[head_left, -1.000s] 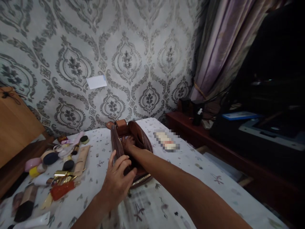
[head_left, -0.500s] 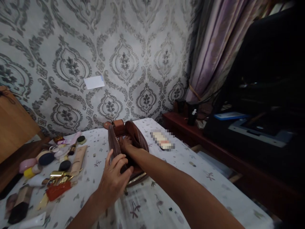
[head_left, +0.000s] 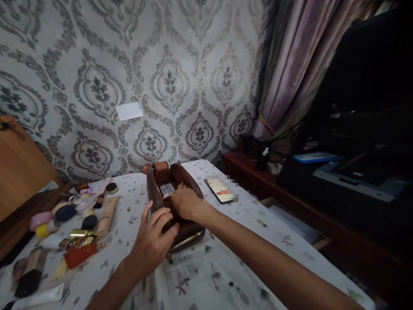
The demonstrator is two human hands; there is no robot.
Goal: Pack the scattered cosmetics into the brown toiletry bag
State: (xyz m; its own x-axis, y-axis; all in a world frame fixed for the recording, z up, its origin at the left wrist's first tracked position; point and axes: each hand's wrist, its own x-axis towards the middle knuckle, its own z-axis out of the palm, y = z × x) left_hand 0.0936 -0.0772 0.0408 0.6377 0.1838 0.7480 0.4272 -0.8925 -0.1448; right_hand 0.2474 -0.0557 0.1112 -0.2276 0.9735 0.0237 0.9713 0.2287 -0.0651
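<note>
A brown handbag (head_left: pixel 154 193) stands unzipped on the bed-like surface, its mouth facing up. My left hand (head_left: pixel 154 237) rests at its near left edge, fingers spread and touching the rim. My right hand (head_left: pixel 187 203) reaches into the opening with its fingers curled and closed. The fingertips point down and are mostly hidden, so I cannot make out what they hold, if anything. Left of that hand, a small silver glittery flat item (head_left: pixel 167 190) lies inside the bag. A gold zip (head_left: pixel 187 241) runs along the near edge.
At left lie several cosmetics, among them a beige tube (head_left: pixel 107 215), an orange-red bottle (head_left: pixel 80 256) and a dark-capped bottle (head_left: pixel 30 273). A phone (head_left: pixel 221 190) lies right of the bag. A dark red shelf (head_left: pixel 237 162) borders the right side, with a large black screen (head_left: pixel 355 129).
My right hand has drawn back and to the right within the bag, its fingers now curled, uncovering the silver glittery item. My left hand stays at the rim.
</note>
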